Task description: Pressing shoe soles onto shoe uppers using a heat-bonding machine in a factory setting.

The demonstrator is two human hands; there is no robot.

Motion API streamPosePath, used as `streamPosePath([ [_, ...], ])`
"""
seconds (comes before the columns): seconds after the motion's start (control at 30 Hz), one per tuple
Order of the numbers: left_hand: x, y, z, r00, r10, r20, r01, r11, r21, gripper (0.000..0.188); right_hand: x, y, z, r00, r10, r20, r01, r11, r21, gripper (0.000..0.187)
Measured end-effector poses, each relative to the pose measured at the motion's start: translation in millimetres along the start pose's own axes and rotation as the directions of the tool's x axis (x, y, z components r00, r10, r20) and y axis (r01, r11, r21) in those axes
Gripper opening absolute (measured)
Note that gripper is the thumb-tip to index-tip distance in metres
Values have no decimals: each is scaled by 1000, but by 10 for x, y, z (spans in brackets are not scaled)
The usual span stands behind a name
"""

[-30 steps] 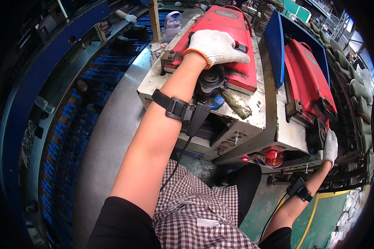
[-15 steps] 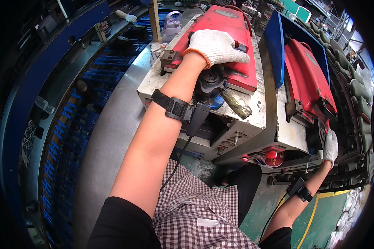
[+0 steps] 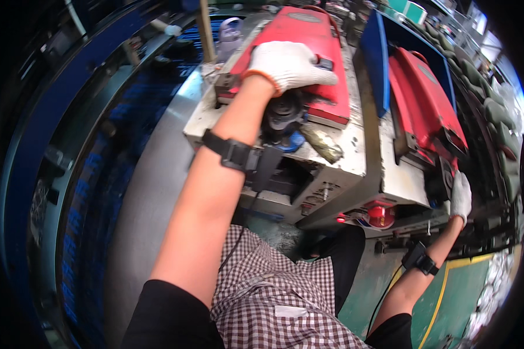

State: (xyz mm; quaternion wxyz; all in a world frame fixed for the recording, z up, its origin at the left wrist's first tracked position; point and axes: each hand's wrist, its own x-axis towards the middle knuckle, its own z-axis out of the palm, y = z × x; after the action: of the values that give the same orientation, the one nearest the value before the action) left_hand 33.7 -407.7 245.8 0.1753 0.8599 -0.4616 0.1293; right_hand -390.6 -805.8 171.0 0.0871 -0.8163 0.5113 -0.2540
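My left hand (image 3: 291, 65), in a white knit glove with an orange cuff, lies across the red cover (image 3: 326, 104) of the nearer machine. Its fingers are closed round a dark handle (image 3: 325, 63), whose end sticks out past them. Below that hand sits a black rounded part (image 3: 285, 110) over a blue piece (image 3: 295, 141). At the right, my gloved right hand (image 3: 461, 196) is at the front of a second red machine (image 3: 428, 99). Its fingers point upward and close against the edge of a dark piece (image 3: 446, 174); their tips are partly hidden.
A worn, taped yellowish bundle (image 3: 323, 144) lies on the nearer machine's white top. Left of it runs a metal table edge (image 3: 140, 232) beside blue racks (image 3: 93, 203). A blue panel (image 3: 375, 64) stands between the machines. Dark green pads (image 3: 495, 110) fill a rack far right.
The scene has shifted slightly left in the view, with some blur. Both hands keep their places on the machines; the right fingers show slightly more spread along the dark piece.
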Motion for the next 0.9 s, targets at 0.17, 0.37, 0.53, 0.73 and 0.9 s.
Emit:
streamPosePath([
  [0.17, -62, -106, -36, 1000, -19, 3, 19, 1000, 17, 66, -219, -295, 166, 995, 15, -96, -23, 996, -85, 60],
  [0.37, -88, 38, -71, 993, -118, -26, 106, 957, -269, 55, -413, -635, -69, 998, 54, -29, -58, 983, -177, 49],
  [0.53, -145, 553, 79, 912, 149, -381, -262, 927, -267, 53, -419, -582, -68, 998, 26, -53, -36, 981, -192, 48],
  [0.73, 25, 1476, 286, 848, 477, -231, -528, 803, -277, 56, -941, -977, -175, 994, 15, -108, -38, 978, -206, 45],
  [0.9, 167, 1964, 633, 769, 619, -161, -637, 716, -285, 52, -1289, -955, -339, 979, -194, -60, 184, 972, -147, 57],
])
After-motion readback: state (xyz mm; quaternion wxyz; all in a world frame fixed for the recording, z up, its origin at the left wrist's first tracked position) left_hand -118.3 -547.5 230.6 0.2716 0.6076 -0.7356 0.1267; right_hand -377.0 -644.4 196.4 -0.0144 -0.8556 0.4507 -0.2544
